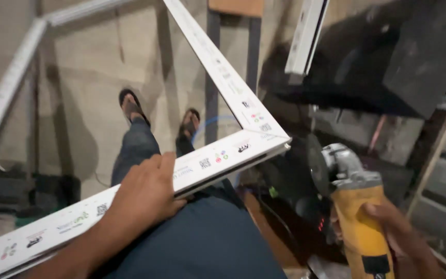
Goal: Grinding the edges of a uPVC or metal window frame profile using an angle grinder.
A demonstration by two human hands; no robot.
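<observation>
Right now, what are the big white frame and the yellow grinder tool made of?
The white corner-jointed window frame looks like smooth plastic, perhaps vinyl: glossy white, stickers, hollow-looking edge. The left hand holds it. The yellow-bodied angle grinder, in the right hand, seems matte yellow plastic with a grey cast-metal head and dark disc.

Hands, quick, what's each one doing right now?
Left hand: closed on the white window frame.
Right hand: closed around the yellow angle grinder.

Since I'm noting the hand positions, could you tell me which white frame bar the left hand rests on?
The left hand rests on the near bar across the lap, not the bar running away from the corner.
</observation>
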